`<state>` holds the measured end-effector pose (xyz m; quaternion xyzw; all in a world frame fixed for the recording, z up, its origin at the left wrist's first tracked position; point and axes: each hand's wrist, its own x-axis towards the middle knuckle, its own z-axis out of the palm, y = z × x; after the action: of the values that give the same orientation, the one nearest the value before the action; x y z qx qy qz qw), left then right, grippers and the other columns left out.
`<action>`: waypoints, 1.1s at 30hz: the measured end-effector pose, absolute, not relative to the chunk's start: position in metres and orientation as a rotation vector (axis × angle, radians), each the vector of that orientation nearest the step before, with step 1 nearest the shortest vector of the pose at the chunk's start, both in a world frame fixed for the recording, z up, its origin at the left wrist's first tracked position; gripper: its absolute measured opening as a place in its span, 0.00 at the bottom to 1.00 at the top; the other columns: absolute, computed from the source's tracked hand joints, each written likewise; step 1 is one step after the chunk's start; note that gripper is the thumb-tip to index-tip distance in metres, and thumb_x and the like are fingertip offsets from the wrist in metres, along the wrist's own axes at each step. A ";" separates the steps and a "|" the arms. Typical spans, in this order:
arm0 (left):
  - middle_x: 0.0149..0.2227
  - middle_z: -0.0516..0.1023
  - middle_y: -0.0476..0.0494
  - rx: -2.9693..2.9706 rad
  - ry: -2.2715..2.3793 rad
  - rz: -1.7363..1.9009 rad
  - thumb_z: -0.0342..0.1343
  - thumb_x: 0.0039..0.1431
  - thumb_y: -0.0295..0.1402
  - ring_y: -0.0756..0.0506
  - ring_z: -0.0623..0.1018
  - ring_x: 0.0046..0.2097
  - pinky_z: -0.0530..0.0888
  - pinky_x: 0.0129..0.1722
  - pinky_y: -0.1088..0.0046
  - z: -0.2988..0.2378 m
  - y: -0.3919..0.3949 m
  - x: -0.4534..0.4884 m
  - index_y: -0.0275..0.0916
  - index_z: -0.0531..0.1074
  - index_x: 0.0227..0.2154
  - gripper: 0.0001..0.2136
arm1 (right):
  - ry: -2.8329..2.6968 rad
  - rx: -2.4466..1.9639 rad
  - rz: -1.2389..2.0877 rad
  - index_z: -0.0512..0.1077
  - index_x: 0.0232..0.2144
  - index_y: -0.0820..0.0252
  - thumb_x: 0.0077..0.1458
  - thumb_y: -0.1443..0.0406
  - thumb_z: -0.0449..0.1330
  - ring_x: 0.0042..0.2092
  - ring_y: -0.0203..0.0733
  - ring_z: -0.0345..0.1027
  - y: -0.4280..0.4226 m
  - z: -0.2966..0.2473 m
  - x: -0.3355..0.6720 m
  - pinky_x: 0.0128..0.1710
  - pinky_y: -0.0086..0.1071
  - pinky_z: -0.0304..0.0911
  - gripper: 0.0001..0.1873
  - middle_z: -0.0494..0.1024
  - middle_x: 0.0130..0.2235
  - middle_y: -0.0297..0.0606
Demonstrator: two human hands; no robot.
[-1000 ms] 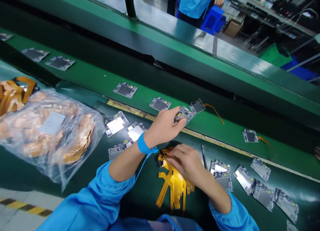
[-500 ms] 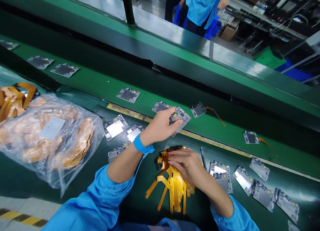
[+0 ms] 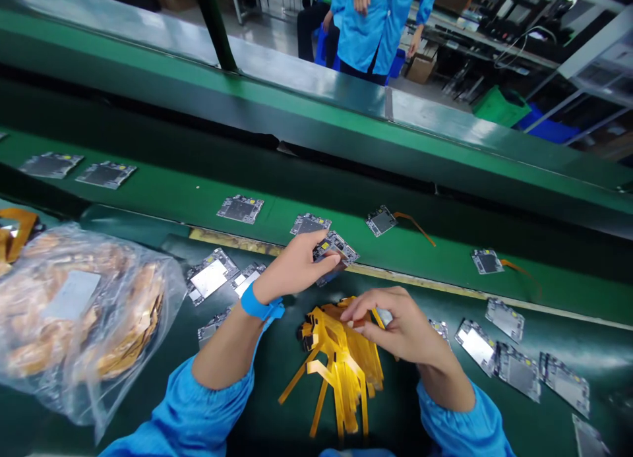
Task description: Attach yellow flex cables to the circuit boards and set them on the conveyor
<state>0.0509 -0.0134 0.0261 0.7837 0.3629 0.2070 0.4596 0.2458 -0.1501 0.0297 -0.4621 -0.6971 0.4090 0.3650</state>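
My left hand is closed on a small circuit board, holding it just above the near edge of the green conveyor belt. A blue wrist strap circles that wrist. My right hand pinches at the top of a pile of yellow flex cables lying on the dark mat in front of me. Whether it has one cable lifted free I cannot make out.
Boards ride on the belt, two with orange cables. More boards lie left and right of my hands. A clear bag of orange cables sits at the left. A person in blue stands beyond the line.
My left hand has drawn the board back toward me from the belt. My right hand has lifted from flat on the cable pile into a pinch. The view has tilted up.
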 end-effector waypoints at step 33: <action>0.25 0.68 0.50 1.977 0.768 0.206 0.53 0.65 0.40 0.49 0.67 0.26 0.59 0.25 0.71 0.028 -0.025 0.064 0.40 0.67 0.28 0.12 | -1.652 -1.638 0.479 0.77 0.32 0.58 0.67 0.63 0.59 0.28 0.35 0.66 -0.136 0.017 0.259 0.29 0.30 0.58 0.10 0.74 0.26 0.32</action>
<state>0.0640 -0.0245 0.0282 0.8119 0.3154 0.0844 0.4839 0.2588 -0.1357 0.0171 -0.6396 -0.6451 0.1872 0.3738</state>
